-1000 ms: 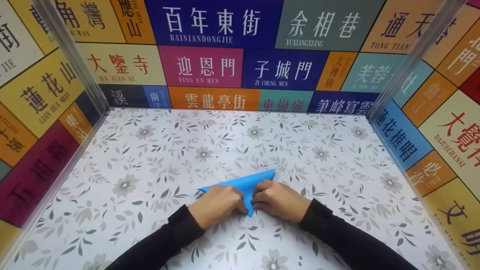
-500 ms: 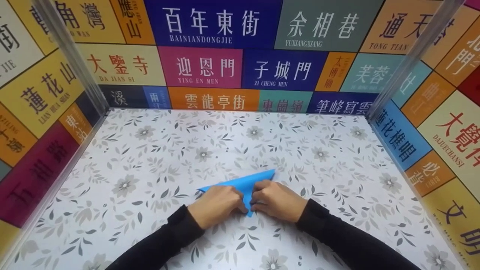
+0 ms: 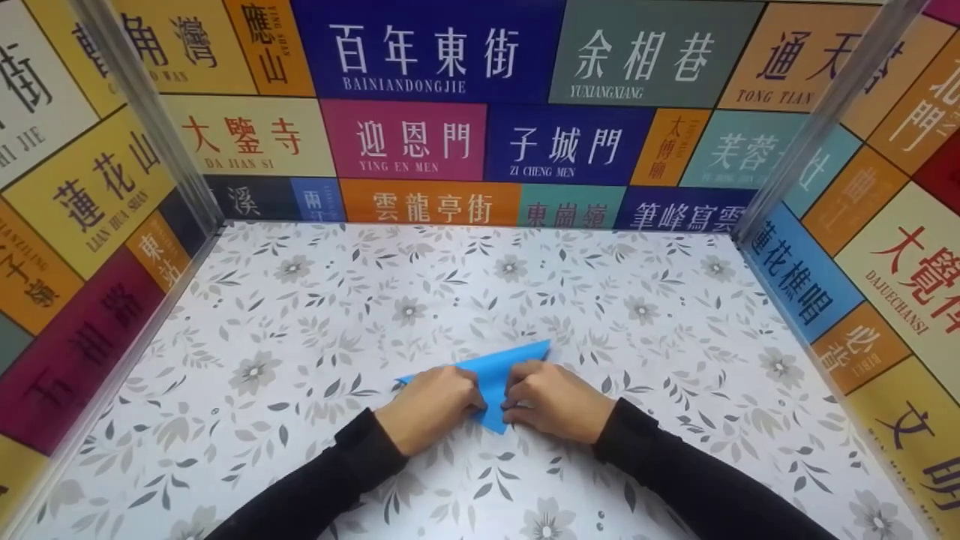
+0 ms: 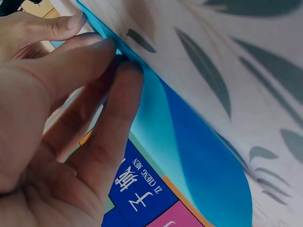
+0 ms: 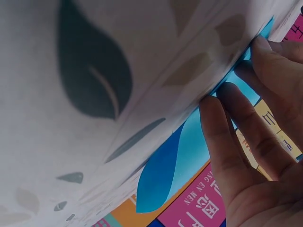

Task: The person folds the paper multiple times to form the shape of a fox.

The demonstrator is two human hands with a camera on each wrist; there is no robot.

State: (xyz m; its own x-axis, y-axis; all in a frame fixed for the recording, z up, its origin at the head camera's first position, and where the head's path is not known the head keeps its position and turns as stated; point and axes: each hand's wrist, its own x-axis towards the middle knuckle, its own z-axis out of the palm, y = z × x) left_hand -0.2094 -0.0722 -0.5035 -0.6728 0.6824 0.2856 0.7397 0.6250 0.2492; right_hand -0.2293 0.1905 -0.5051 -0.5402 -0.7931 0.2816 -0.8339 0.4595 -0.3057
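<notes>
Left of the lower center, a left hand (image 3: 429, 411), thumb and fingers bent, grips a folded blue paper (image 3: 493, 384); the paper sits at lower center on a floral-patterned tabletop (image 3: 330, 300); to its right, the right hand (image 3: 561, 401), fingers curled, pinches it too.

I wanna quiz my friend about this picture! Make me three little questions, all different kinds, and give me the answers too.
1. What colour is the paper?
2. True or false: only one hand is touching the paper.
3. Pick one. What is printed on the tabletop?
a) stars
b) flowers
c) stripes

Key:
1. Blue.
2. False. The left hand and the right hand both touch it.
3. b
</notes>
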